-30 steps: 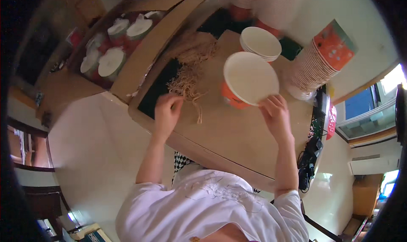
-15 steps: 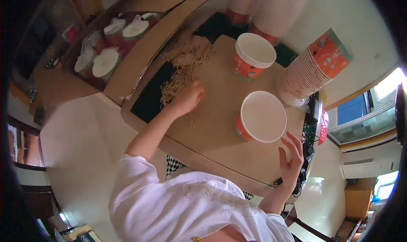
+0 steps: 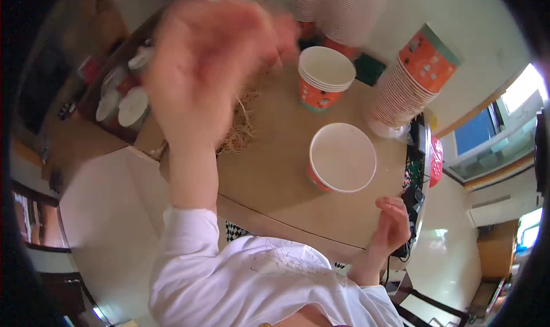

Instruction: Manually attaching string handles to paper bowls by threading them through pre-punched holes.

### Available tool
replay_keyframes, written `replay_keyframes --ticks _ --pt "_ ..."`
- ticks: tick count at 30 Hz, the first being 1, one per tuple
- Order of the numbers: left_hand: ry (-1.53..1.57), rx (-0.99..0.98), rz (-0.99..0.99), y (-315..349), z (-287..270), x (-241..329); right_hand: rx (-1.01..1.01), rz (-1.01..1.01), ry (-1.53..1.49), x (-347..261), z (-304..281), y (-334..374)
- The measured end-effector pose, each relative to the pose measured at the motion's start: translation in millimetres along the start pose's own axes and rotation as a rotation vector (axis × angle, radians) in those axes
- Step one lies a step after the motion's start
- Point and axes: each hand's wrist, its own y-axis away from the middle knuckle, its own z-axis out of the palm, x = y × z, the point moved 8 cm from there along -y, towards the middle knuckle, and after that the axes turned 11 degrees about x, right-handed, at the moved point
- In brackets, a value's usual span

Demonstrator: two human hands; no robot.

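The paper tub point(image 3: 342, 158) stands mouth-up just past the loose, empty right hand point(image 3: 394, 226), probably steady without holding. The left hand point(image 3: 209, 57) is blurry; I can't tell if it grips anything.

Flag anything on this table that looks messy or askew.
The brown strings lie in a loose tangle, partly hidden behind the left hand. The tall tub stack at right appears to lean, though fisheye distortion may explain that.

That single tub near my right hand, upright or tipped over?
Upright: the tub stands on the brown tabletop, its round rim facing up.
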Motion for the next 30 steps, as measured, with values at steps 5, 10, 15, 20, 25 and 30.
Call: replay_keyframes --ticks 5,10,15,20,25,30 --pt "-0.033 -0.633 -0.253 161 50 -7 -0.282 0.3 -0.522 -15 81 21" --pt "0.034 -0.385 -0.597 213 23 -31 -0.568 0.896 -0.729 6 109 61" --pt "0.185 -0.228 -0.861 227 18 -48 -0.442 0.732 -0.293 28 96 67" --pt "0.154 -0.237 -0.855 240 16 -57 -0.253 0.613 -0.193 31 77 68" --pt "-0.009 -0.407 -0.704 237 28 -53 -0.24 0.635 -0.158 44 66 82" --pt "-0.116 -0.422 -0.69 243 25 -66 -0.114 0.678 -0.174 57 53 87"
